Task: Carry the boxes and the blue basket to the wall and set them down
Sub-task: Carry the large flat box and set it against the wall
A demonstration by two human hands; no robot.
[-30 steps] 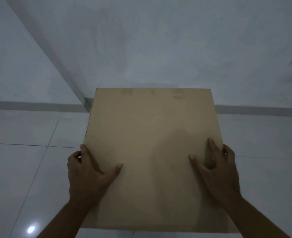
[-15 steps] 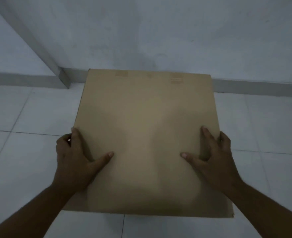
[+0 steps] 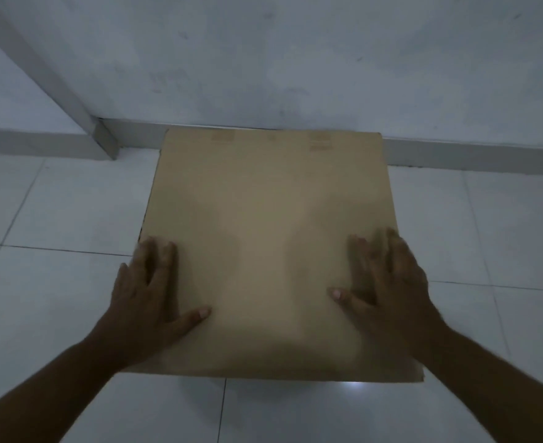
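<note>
A large flat brown cardboard box (image 3: 270, 219) lies low over the white tiled floor, its far edge against the grey baseboard of the wall (image 3: 295, 59). My left hand (image 3: 150, 302) lies flat on the box top near its left edge, fingers spread, thumb pointing inward. Near the right edge my right hand (image 3: 388, 282) also lies flat on the top, fingers apart and motion-blurred. Neither hand wraps around an edge. The underside of the box is hidden, so I cannot tell whether it touches the floor. No blue basket is in view.
A wall corner with a grey skirting post (image 3: 104, 142) juts out just left of the box. Glossy white floor tiles (image 3: 56, 282) spread on both sides and in front, with a light reflection (image 3: 353, 386) near the box's front edge.
The box has gone down and forward to the wall's base. My fingers, earlier curled over its side edges, now lie flat on its top.
</note>
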